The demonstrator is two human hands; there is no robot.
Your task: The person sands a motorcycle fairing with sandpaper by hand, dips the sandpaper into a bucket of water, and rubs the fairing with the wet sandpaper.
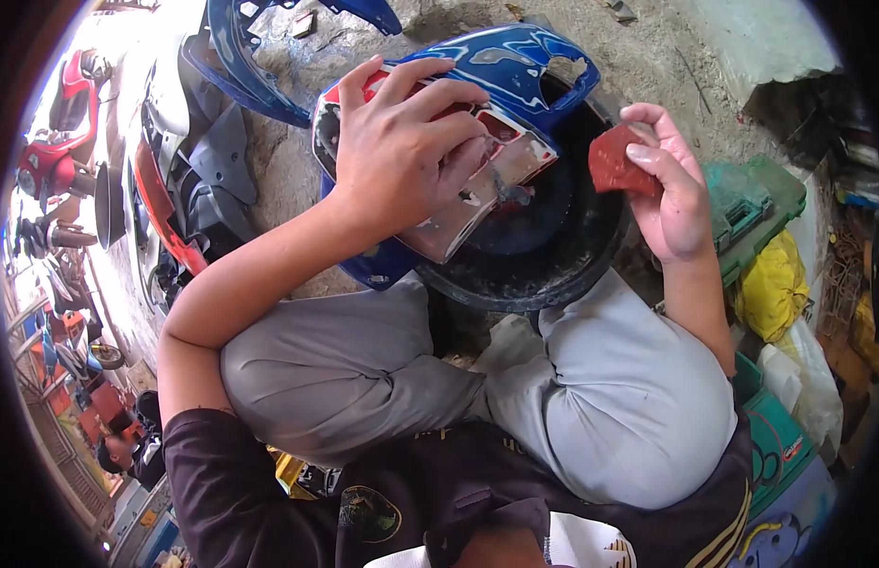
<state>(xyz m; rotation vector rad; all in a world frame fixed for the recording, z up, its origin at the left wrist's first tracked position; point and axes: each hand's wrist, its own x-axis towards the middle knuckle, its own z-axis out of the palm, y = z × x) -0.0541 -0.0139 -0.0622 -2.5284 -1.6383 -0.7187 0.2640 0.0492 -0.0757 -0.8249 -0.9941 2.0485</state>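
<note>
My left hand (406,142) grips the top of a red, white and grey panel (453,222), its fingers bent over the panel's face. The panel is tilted above a round black basin (553,256). Behind it lies a glossy blue motorcycle fairing (487,71) with worn pale patches and an opening at its right end. My right hand (671,185) is raised right of the basin, pinching a reddish-brown sheet (614,161) between thumb and fingers, apart from the panel. The left fingertips are partly hidden.
Another blue body part (245,76) and dark and orange panels (217,156) lie at the left. A green case (771,204), a yellow bag (773,284) and a teal box (775,426) stand at the right. Motorcycles and a person (136,450) are at the far left.
</note>
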